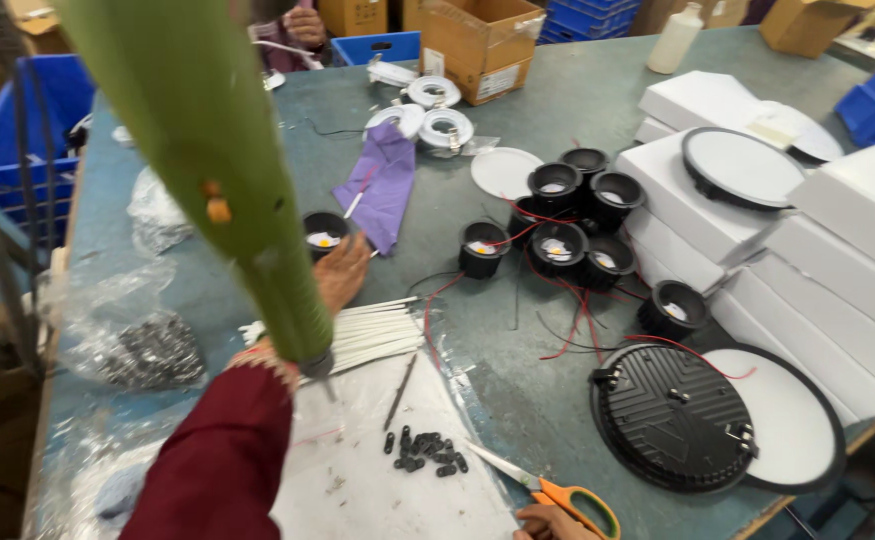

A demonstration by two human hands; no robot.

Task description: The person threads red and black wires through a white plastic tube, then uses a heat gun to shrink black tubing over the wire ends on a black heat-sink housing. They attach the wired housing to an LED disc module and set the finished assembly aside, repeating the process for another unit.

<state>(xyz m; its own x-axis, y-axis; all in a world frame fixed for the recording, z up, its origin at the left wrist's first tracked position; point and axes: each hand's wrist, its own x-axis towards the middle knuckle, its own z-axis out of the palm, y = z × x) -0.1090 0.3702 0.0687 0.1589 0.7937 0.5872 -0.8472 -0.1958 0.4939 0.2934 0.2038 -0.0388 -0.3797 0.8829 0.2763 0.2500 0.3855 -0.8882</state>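
My left hand point(343, 272), in a maroon sleeve, stretches across the grey-green table point(518, 400) with its fingers flat beside a small black round lamp housing point(323, 233); it looks empty. A green tapered pole point(213, 170) hangs in front and hides part of the hand and wrist. Just under the hand lies a bundle of thin white tubes point(383, 335). Only the knuckles of my right hand point(550, 523) show at the bottom edge, against the orange handles of a pair of scissors point(558, 493). Whether it grips them is hidden.
Several black lamp housings with red wires point(558, 225) cluster mid-table. A black round panel light point(673, 415) lies front right beside stacked white boxes point(838, 280). Small black clips point(426, 452) sit on a white sheet. A purple cloth point(383, 185), white rings point(428, 110), cardboard box point(478, 40), blue crates and another person's hand point(305, 25) are behind.
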